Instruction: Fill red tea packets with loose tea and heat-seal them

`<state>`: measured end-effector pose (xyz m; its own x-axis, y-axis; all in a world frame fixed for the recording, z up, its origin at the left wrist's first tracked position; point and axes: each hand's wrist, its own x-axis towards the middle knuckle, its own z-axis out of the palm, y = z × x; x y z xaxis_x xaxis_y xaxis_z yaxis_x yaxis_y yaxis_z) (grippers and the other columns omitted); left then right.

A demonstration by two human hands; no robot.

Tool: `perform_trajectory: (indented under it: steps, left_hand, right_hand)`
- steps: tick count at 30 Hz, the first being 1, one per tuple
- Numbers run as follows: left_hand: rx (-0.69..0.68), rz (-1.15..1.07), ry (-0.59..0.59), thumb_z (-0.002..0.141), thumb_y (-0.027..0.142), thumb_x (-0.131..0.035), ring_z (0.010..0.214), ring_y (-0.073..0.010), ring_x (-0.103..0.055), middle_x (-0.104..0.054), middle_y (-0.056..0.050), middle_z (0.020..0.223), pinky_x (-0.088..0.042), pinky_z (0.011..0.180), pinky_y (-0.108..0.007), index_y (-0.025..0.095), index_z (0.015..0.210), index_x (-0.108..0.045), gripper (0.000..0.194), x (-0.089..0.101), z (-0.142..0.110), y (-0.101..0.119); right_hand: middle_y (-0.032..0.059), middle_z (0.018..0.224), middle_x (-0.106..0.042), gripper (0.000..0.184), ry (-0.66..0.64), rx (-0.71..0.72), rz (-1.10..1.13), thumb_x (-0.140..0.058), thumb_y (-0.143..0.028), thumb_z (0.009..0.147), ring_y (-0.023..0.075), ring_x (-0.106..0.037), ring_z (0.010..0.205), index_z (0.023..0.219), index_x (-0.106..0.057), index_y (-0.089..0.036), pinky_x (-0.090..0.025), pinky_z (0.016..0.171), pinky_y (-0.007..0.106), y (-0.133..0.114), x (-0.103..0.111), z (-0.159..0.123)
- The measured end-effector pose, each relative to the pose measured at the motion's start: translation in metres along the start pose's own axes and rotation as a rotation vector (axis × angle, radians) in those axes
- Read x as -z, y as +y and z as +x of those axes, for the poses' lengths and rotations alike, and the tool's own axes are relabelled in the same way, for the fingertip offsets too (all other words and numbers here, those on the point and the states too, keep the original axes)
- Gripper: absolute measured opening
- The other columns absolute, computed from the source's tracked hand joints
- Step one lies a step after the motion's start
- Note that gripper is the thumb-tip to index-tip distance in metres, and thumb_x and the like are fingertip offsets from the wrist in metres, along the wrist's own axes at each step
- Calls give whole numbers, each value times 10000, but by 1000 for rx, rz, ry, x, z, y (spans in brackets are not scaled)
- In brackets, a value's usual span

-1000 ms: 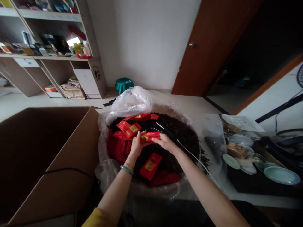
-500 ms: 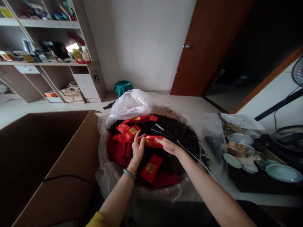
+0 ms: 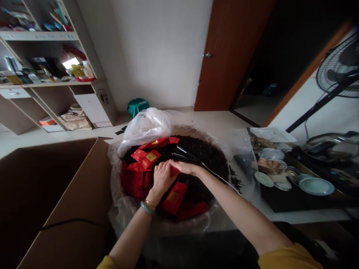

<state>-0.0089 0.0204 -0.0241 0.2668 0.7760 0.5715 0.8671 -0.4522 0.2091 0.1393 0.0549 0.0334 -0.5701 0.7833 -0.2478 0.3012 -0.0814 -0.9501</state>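
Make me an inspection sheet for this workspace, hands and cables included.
Surface: lined container of dark loose leaves; some spilled at its right.
Items: red packet between the hands; other red packets around it.
Clutter: cardboard box left; bowl and tubs right.
Hands: left and right meet at the packet; grip partly hidden.
Cables: white cord crosses the leaves.
Surroundings: shelves, door, fan.

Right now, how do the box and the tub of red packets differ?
The box is brown cardboard with straight sides; the tub is round and lined with cloudy plastic. The box is too dark inside to read, while the tub shows dark shreds and red packets. Both are open on top.
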Motion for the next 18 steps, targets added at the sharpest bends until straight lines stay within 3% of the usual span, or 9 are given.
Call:
perform_trajectory:
  steps: [4, 7, 11, 15, 18]
  left_hand:
    - [18, -40, 67, 733, 324, -685, 904, -262, -614, -674, -115, 997, -500, 786, -379, 152, 1129, -556, 450, -9, -9, -8]
    - [74, -73, 119, 716, 297, -697, 854, -250, -621, -676, -100, 914, -512, 765, -363, 154, 1054, -577, 387, -17, -15, -12]
    - [146, -138, 159, 683, 270, -722, 847, -243, -633, -687, -87, 902, -521, 737, -346, 165, 1059, -585, 413, -22, -16, -18]
    - [233, -176, 197, 673, 280, -732, 840, -234, -635, -695, -78, 902, -523, 753, -342, 175, 1054, -606, 415, -20, -14, -21]
    - [298, -197, 230, 674, 306, -734, 816, -228, -630, -690, -73, 887, -524, 753, -344, 180, 1042, -622, 405, -16, -13, -21]
  right_hand:
    - [56, 1089, -700, 640, -66, -69, -59, -426, -717, 805, 233, -543, 1169, 976, -716, -172, -286, 1095, 381, -9, -5, 5]
    - [40, 894, -720, 652, -103, -122, -57, -397, -735, 803, 206, -611, 977, 808, -718, -168, -360, 1009, 343, -11, -7, 12]
    - [17, 635, -644, 724, -131, -107, -69, -306, -765, 809, 170, -597, 744, 589, -634, -158, -411, 897, 334, -18, -4, 17]
    - [41, 729, -694, 755, -109, -42, -90, -257, -741, 842, 184, -630, 844, 737, -700, -139, -356, 974, 358, -33, 12, 7]
    - [82, 901, -725, 711, 64, -37, -67, -200, -652, 909, 192, -655, 915, 978, -694, -145, -418, 921, 357, -36, 24, -4]
